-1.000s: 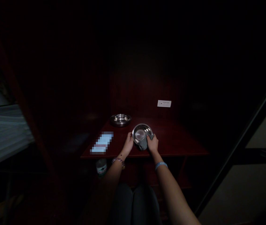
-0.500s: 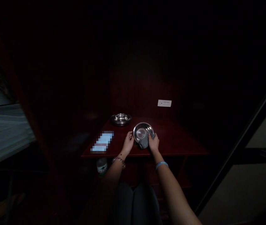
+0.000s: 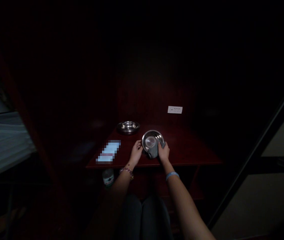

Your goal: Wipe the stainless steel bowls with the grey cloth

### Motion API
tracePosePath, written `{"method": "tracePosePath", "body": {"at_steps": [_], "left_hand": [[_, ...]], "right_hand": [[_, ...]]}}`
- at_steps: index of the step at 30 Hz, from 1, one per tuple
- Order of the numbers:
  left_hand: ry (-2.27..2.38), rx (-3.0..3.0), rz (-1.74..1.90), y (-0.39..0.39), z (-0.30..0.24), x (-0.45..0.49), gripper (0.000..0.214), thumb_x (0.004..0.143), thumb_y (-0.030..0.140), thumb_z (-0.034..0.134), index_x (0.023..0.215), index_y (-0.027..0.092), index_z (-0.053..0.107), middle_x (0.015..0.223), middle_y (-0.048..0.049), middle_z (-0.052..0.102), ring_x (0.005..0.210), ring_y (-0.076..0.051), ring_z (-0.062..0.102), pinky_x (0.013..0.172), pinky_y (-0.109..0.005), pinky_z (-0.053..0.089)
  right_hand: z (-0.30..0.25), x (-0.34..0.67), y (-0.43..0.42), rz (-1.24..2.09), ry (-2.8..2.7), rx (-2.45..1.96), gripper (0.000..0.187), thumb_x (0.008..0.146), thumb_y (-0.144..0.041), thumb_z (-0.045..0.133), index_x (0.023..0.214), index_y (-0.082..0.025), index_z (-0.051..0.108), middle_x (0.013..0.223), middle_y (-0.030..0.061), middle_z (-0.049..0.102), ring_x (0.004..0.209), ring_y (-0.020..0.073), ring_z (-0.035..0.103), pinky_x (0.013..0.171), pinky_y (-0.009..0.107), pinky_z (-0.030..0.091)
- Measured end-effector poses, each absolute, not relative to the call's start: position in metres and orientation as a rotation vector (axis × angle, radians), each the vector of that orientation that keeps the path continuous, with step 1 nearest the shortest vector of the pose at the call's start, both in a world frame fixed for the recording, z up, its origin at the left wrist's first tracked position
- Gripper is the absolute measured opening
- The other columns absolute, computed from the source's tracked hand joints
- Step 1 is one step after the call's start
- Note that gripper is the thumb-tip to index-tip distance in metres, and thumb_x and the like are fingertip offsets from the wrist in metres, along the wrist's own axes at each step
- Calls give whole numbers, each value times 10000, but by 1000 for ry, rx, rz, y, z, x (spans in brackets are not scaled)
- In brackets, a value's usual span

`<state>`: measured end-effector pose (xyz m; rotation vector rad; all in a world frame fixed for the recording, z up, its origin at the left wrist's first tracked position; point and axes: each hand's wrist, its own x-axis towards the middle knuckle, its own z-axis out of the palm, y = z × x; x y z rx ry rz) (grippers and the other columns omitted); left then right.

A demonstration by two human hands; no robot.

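A shiny steel bowl [image 3: 150, 140] is tilted with its inside toward me, just above the red-brown desk. At its left rim, my left hand [image 3: 136, 152] is closed with curled fingers, steadying the bowl. My right hand [image 3: 164, 153] pinches a grey cloth [image 3: 153, 151] on the opposite side, thumb over the bowl's edge. The cloth drapes over the lower right rim and into the bowl. Fingers behind the rim are hidden.
More steel bowls, seemingly stacked [image 3: 128, 126], stand at the back left of the desk [image 3: 182, 156]. A pixelated bright rectangle [image 3: 108, 151] lies at the left. Below the desk edge is a plastic bottle [image 3: 108, 176]. A white socket [image 3: 175, 109] is on the back wall.
The whole view has shifted very slightly. Both hands, the bowl and the cloth keep nearly the same positions.
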<state>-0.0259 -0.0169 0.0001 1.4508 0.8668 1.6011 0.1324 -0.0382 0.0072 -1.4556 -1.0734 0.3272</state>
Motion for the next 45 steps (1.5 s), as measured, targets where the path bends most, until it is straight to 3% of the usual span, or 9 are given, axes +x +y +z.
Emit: {"method": "tracePosePath", "body": {"at_steps": [13, 45], "left_hand": [[883, 1441, 1576, -14, -4, -26, 230, 769, 269, 568, 976, 169, 568, 957, -78, 661, 918, -180, 621, 863, -340, 473], [847, 1436, 1566, -15, -6, -24, 222, 802, 271, 526, 1000, 172, 532, 968, -71, 647, 889, -163, 613, 833, -313, 472]], "right_hand": [[7, 132, -39, 313, -1062, -1449, 197, 828, -384, 546, 842, -198, 610, 811, 67, 707, 759, 196, 660, 665, 240, 459], [7, 132, -39, 347, -1091, -1449, 213, 830, -377, 548, 899, -185, 611, 902, 92, 708, 848, 216, 664, 729, 256, 463]]}}
